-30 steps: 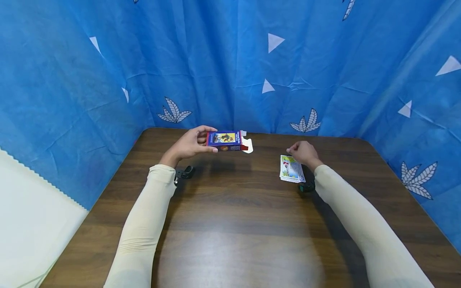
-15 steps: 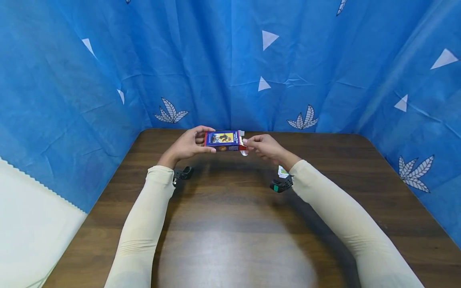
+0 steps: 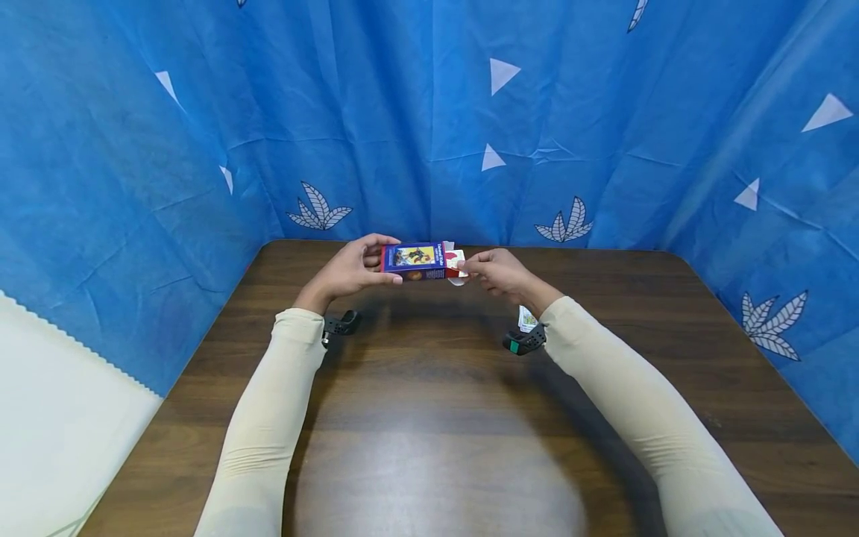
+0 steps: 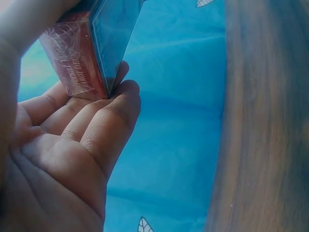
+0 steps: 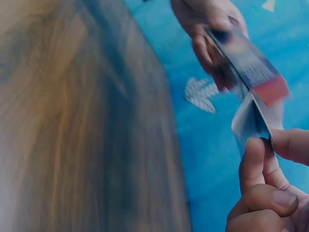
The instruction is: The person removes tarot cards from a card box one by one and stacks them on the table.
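My left hand [image 3: 352, 268] grips a blue and red tarot card box [image 3: 412, 257] by its left end, held above the table. Thumb and fingers lie along the box's two long edges. In the left wrist view the box's red end [image 4: 72, 63] bears the words "TAROT DECK". At the open right end, my right hand [image 3: 499, 274] pinches a card [image 3: 455, 259] that sticks partly out of the box. The right wrist view shows thumb and fingertips [image 5: 289, 144] on the card's edge. A stack of cards [image 3: 526, 319] lies on the table, mostly hidden behind my right wrist.
The brown wooden table [image 3: 429, 418] reaches back to a blue patterned curtain [image 3: 403, 134] that hangs behind and at both sides. Black straps [image 3: 523, 341] are on both wrists. A white surface [image 3: 60, 418] shows at the left.
My right hand has moved left from the card stack to the box's open end and now pulls a card partly out. The left hand keeps its grip on the box.
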### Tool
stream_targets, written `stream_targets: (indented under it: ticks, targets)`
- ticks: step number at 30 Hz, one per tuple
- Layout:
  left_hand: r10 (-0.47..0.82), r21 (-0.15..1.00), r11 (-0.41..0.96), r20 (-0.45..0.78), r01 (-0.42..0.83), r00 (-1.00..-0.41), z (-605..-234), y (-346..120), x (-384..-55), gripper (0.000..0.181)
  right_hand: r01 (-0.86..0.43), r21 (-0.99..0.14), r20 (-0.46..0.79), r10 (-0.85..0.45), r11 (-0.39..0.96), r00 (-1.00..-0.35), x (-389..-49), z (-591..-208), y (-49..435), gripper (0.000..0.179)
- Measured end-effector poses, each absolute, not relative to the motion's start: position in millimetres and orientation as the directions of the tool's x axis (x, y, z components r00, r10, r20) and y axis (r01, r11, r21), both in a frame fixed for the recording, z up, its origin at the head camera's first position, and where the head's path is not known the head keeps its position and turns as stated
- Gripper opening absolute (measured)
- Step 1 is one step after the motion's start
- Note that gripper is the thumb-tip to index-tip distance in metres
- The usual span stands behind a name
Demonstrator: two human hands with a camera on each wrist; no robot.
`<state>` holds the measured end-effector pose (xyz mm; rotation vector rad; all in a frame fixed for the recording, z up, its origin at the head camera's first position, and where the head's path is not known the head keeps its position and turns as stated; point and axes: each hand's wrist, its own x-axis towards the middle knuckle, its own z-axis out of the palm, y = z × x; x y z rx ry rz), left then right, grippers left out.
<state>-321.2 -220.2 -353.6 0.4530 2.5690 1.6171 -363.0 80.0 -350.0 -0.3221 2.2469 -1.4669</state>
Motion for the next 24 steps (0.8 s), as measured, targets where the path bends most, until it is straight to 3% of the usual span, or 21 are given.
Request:
stream_targets:
  ticks: [12,19,24]
  targets:
    - [0.284,0.889,0.413,0.081,0.198,-0.955,-355.7,-223.7,-321.9,0.073,0.076,-0.921,-0.238,-0.400,0.381,-0.885,-372.5,-353.5,107.9,0.026]
    - [0.292,0.896,0.398,0.080,0.197,-0.953,-353.8,-223.2,-322.0,0.072,0.140,-0.943,-0.235,-0.306,0.303,-0.922,-388.8,-352.5,149.4,0.041]
    - [0.291,0.896,0.397,0.082,0.198,-0.953,-351.9,-222.0,-322.6,0.071,0.067,-0.870,-0.163,-0.157,0.488,-0.974,-399.2,-356.2,177.1,0.044]
